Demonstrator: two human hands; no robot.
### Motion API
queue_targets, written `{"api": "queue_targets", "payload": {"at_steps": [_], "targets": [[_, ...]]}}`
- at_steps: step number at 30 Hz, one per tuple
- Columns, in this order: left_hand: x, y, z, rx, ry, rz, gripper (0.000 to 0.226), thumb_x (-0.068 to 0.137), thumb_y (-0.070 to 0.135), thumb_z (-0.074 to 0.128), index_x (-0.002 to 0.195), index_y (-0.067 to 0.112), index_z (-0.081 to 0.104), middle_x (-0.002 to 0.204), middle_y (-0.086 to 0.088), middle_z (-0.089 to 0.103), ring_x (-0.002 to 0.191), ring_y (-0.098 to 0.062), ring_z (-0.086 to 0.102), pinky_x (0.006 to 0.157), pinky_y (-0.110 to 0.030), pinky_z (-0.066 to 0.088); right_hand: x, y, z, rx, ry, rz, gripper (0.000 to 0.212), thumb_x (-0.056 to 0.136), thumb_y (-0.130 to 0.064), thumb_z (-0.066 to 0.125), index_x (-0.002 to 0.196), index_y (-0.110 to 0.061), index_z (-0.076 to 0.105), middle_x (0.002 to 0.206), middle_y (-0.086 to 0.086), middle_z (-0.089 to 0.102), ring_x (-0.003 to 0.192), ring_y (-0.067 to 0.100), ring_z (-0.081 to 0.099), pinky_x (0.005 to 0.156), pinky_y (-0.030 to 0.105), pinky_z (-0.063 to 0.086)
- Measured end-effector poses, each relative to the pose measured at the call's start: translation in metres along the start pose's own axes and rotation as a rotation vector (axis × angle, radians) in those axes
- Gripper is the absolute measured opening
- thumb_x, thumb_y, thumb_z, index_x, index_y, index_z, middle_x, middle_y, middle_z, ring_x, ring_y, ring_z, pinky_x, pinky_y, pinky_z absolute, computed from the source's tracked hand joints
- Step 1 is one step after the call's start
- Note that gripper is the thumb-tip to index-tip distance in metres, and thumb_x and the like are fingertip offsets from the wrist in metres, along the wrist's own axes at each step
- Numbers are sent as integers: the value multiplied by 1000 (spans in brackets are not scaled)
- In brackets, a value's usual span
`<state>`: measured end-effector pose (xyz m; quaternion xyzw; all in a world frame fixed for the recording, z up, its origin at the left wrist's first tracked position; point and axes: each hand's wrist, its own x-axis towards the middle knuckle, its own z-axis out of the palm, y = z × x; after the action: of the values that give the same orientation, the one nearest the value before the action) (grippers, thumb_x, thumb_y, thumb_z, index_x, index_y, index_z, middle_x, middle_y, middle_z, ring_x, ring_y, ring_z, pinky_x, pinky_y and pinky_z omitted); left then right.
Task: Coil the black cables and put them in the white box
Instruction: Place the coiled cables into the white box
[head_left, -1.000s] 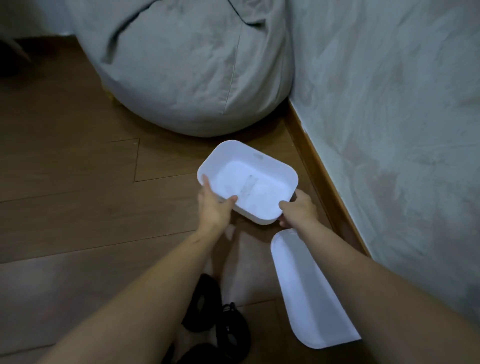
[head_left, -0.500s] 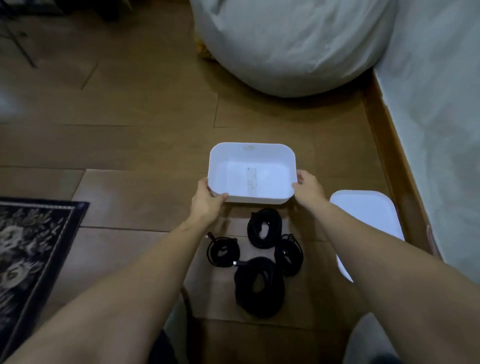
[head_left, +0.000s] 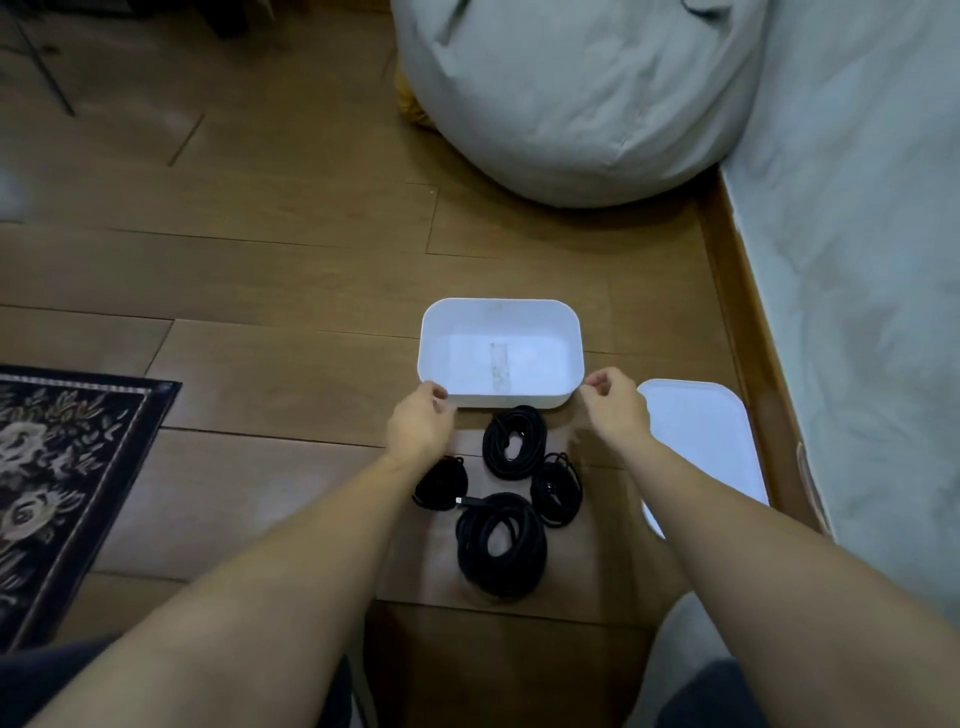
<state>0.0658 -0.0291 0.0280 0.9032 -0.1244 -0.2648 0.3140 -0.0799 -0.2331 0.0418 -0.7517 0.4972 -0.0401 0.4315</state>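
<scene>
Four black cables (head_left: 501, 545) lie coiled on the floor (head_left: 285, 291), none boxed.
White box (head_left: 498, 302) stands empty just beyond them, lid (head_left: 696, 431) to its right; left grip (head_left: 418, 423) and right grip (head_left: 615, 405) curl at its near corners, whether clasping, cannot tell.
</scene>
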Motion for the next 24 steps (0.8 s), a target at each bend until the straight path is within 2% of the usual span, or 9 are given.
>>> {"api": "queue_targets", "payload": {"at_steps": [2,4,5,7,11,14,16,20,24], "targets": [[-13,-1,13,21,-59,73,27,98,27,61,125,22,62,99,5,65,102,-21,64,82,-27,44,-9,8,3,-77,-49,-41,7,97,-28,59,100,-22,62,92,-8,60,94,21,61,67,29,40],[-19,-2,24,11,-120,103,39,95,29,66,133,27,60,107,3,69,108,-20,65,93,-32,50,-14,15,10,-150,-151,-85,12,96,-32,63,106,-26,64,90,-12,61,90,17,63,73,29,42],[-20,-2,29,-4,-137,111,45,94,30,68,137,28,58,115,1,70,112,-21,65,97,-35,51,-15,17,13,-183,-197,-102,22,96,-33,64,117,-26,64,94,-11,63,90,15,63,77,29,42],[-19,-3,38,-26,-164,124,53,93,28,69,144,27,53,128,-2,68,118,-22,63,103,-37,49,-16,19,21,-222,-268,-101,43,97,-34,63,138,-25,56,117,-4,68,106,20,63,84,29,43],[-9,-3,53,-15,-231,164,62,94,25,70,151,22,45,141,-6,61,129,-25,57,105,-35,45,-6,27,38,-236,-367,-74,62,96,-33,66,152,-26,41,142,2,58,130,26,54,101,34,43],[-2,-3,63,-6,-357,168,75,94,27,70,158,24,31,146,-2,55,135,-23,51,97,-25,40,3,31,51,-187,-397,-77,63,94,-24,68,152,-25,41,145,2,56,135,25,51,109,37,42],[0,-2,67,-9,-407,161,83,94,26,71,161,24,22,147,-3,53,135,-21,49,94,-20,35,7,34,56,-114,-410,-55,65,93,-14,69,152,-22,40,146,2,55,137,21,49,109,31,39],[3,-4,68,-15,-405,152,84,91,20,74,160,23,26,142,1,56,132,-19,52,90,-16,35,6,41,61,54,-416,6,67,90,-1,69,150,-19,43,142,1,57,136,16,49,103,25,38],[-8,-12,65,-39,-372,146,92,84,22,80,159,28,28,138,7,61,125,-13,57,84,-9,41,-1,39,58,134,-427,9,68,88,2,70,147,-20,46,141,3,59,135,18,51,112,38,42]]}}
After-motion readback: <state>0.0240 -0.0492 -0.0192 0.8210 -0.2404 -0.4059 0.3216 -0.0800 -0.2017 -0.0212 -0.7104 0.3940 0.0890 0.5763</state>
